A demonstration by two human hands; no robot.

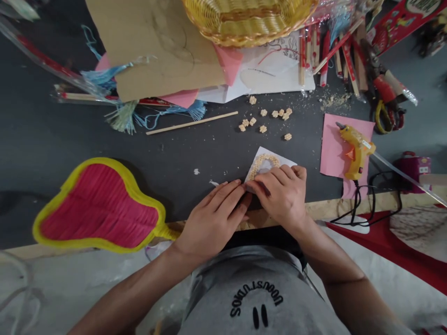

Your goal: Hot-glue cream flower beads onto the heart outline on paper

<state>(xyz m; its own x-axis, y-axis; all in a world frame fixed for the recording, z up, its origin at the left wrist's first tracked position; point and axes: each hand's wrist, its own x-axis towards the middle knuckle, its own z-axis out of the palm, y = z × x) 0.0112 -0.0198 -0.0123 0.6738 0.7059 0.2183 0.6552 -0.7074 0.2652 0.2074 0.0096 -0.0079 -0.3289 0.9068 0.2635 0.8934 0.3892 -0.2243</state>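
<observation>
A small white card (260, 153) lies near the table's front edge, bearing a ring of small cream-coloured beads (267, 161). My right hand (284, 195) covers its near right side, fingers curled and thumb pressed at the near corner. Beside it, my left hand (214, 216) has long, close-set fingers whose tips meet the right thumb at that corner; the exact grip there is hidden. Beyond the card sit several little cream bead clusters (263, 129). To the left rests a magenta fan (101, 207) with a yellow fuzzy rim, its handle running beneath my left wrist.
A yellow glue gun (356, 149) rests on pink paper (330, 160) at right, its black cord (373, 204) hanging over the edge. A wooden stick (192, 123), brown cardboard (139, 46), a wicker basket (251, 32), blue tassels (104, 77) and pliers (380, 79) lie farther back.
</observation>
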